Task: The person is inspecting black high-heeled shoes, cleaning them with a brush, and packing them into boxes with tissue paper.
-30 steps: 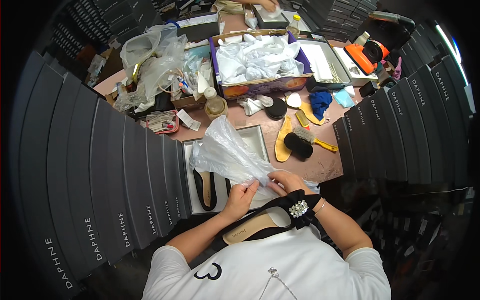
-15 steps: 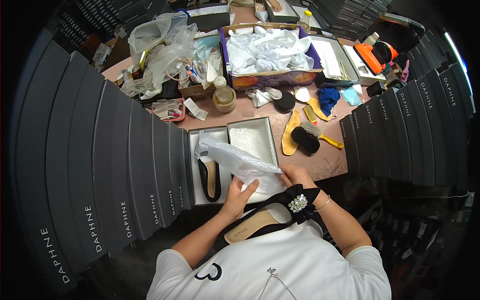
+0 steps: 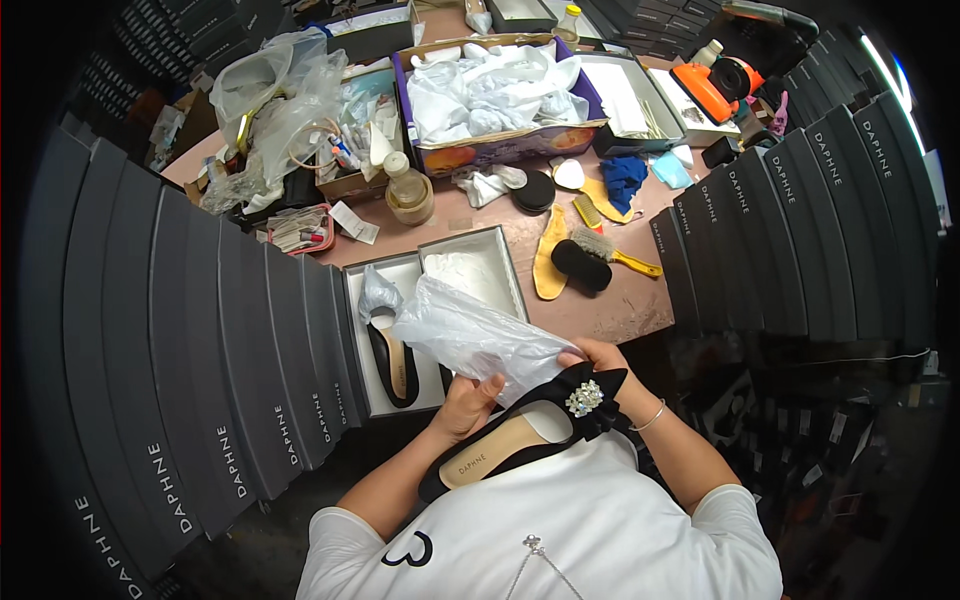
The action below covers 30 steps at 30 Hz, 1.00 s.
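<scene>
A black pointed shoe point(image 3: 530, 425) with a jewelled bow lies against my chest, toe to the right. Both hands grip a clear plastic bag point(image 3: 470, 335) just above it. My left hand point(image 3: 468, 405) pinches the bag's near edge beside the shoe's opening. My right hand point(image 3: 598, 358) holds the bag's right corner next to the shoe's toe. The matching black shoe point(image 3: 392, 362) lies in an open white shoe box point(image 3: 358, 330) on the table in front of me, with crumpled wrap at its toe.
Stacks of dark shoe boxes point(image 3: 200, 380) wall the left, and more point(image 3: 790, 230) the right. On the pink table point(image 3: 620, 300) lie a tan insole point(image 3: 550, 262), a black brush point(image 3: 585, 265), a tape roll point(image 3: 408, 205), a box of white paper point(image 3: 500, 95) and heaped plastic bags point(image 3: 270, 110).
The bag has come down from an upright spread to lie lower and flatter over the shoe box. My hands have stayed at its near edge above the shoe.
</scene>
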### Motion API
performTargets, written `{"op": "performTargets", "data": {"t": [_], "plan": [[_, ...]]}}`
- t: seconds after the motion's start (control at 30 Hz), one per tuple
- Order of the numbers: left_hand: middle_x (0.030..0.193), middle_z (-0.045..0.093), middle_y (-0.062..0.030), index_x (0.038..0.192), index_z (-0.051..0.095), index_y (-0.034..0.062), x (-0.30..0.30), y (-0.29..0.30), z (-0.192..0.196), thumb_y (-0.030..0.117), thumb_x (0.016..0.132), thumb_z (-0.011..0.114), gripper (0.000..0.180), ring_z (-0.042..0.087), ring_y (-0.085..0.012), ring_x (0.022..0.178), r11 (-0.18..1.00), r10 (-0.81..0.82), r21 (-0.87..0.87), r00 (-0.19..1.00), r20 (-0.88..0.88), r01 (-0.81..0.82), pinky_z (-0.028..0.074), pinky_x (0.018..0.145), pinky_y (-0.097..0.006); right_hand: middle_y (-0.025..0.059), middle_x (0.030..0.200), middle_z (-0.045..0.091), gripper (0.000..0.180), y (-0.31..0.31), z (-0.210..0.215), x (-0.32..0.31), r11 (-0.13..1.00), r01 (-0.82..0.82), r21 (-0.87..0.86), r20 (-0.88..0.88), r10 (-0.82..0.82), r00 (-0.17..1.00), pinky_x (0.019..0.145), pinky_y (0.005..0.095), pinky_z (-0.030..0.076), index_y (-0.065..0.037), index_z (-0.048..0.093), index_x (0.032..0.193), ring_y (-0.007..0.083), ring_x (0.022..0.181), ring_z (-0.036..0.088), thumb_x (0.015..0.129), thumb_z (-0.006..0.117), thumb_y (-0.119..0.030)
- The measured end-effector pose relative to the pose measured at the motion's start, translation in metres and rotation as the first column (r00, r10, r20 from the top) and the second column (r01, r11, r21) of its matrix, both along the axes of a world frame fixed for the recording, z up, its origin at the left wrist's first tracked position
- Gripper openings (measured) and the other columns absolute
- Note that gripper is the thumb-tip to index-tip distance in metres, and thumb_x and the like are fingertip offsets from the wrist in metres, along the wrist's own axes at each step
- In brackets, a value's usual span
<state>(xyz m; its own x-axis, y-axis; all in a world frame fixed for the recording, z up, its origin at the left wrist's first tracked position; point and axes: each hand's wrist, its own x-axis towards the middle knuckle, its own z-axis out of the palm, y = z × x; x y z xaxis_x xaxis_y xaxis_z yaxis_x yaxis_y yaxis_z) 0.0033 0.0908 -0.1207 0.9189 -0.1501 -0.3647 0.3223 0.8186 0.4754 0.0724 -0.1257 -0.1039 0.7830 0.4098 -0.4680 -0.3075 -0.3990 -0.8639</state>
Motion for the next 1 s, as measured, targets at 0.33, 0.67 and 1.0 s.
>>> {"op": "performTargets", "data": {"t": [0.33,0.67,1.0], "plan": [[0.096,0.066,-0.0118,0.112,0.060,-0.0014,0.007,0.013,-0.014,0.025,0.090,0.062,0.035,0.060,-0.0221,0.093,0.438,-0.382,0.893,0.920,0.087,0.097,0.045,0.086,-0.034,0.0050,0.082,0.064,0.016,-0.007,0.026,0.004,0.991,-0.131,-0.016,0.075,0.131,0.988,0.068,0.0272,0.047,0.001,0.061,0.100,0.0120,0.075,0.056,0.087,0.061,-0.008],[0.117,0.058,-0.0110,0.127,0.050,-0.0041,0.031,0.036,0.020,0.032,0.084,0.067,0.059,0.054,-0.0209,0.105,0.267,-0.805,0.560,0.501,-0.318,0.785,0.043,0.092,-0.033,-0.0012,0.097,0.061,0.017,-0.015,0.037,-0.010,0.999,0.026,0.038,-0.013,-0.026,1.000,0.080,0.0202,0.045,0.002,0.058,0.107,0.0048,0.088,0.054,0.094,0.048,-0.004],[0.123,0.054,-0.0101,0.130,0.047,-0.0030,0.022,0.037,0.022,0.014,0.083,0.066,0.053,0.050,-0.0180,0.111,0.397,-0.702,0.675,0.680,-0.212,0.621,0.039,0.097,-0.029,0.0083,0.117,0.061,0.040,-0.025,0.042,0.035,0.930,0.100,0.354,-0.152,-0.048,0.987,0.090,0.0256,0.044,0.002,0.054,0.123,0.0130,0.100,0.056,0.097,0.050,-0.027]]}}
